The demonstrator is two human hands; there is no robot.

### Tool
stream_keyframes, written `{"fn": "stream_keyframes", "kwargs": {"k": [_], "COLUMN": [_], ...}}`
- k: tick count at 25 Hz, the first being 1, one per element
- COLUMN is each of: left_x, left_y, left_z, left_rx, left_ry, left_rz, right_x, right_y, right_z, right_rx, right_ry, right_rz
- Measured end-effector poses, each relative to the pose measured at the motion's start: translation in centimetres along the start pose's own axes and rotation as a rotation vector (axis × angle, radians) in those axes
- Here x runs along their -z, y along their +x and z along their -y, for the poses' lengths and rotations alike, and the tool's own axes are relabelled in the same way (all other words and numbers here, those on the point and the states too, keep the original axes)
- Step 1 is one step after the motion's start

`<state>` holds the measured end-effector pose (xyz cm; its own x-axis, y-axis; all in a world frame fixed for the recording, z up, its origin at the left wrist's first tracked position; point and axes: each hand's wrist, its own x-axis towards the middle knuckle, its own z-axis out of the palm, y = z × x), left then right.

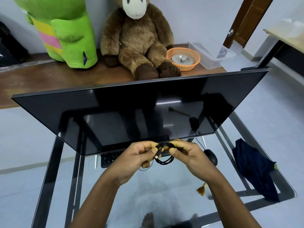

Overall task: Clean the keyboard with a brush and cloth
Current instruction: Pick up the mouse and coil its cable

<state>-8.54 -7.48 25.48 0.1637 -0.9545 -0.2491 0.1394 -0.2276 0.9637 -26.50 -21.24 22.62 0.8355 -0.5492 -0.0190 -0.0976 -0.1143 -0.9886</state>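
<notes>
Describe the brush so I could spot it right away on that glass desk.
Start at the big dark monitor, then look down to the glass desk at the person's right forearm. The brush lies just right of that arm, left of the dark blue cloth. Its tuft of orange-brown bristles is the only warm colour there.

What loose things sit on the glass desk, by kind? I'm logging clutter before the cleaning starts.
Keyboard: 1
Computer mouse: 1
Brush: 1
Dark blue cloth: 1
Monitor: 1
Coiled black cable, held over the desk by the left hand and right hand: 1
Total: 6
</notes>
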Motion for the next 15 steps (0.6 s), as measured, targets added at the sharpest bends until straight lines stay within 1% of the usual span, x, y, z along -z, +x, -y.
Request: {"fn": "stream_keyframes", "kwargs": {"k": [3,5,7,9,13,15], "left_x": [-0.9,-1.9,-2.7,-3.1,-3.6,-4.3], "left_y": [0.4,0.7,1.3,1.9,3.3,4.2], "left_z": [-0.2,-0.5,-0.5,-0.6,0.5,1.6], "left_rx": [0.045,0.011,-0.029,-0.031,0.019,0.049], "left_ry": [-0.015,0.064,0.143,0.180,0.244,0.223], "left_rz": [-0.049,-0.094,-0.141,-0.167,-0.156,-0.145], "right_x": [0.0,-0.1,-0.1,0.1,1.6,2.9], "right_y": [-0.1,-0.1,-0.2,-0.3,-0.9,-1.2], "right_z": [-0.1,-0.6,-1.3,-1.9,-3.1,-4.0], "right_rx": [-0.040,-0.051,-0.068,-0.101,-0.198,-0.228], "right_ry": [0.061,0.134,0.245,0.369,0.593,0.630], "right_rz": [-0.112,-0.146,-0.151,-0.136,-0.088,-0.079]}}
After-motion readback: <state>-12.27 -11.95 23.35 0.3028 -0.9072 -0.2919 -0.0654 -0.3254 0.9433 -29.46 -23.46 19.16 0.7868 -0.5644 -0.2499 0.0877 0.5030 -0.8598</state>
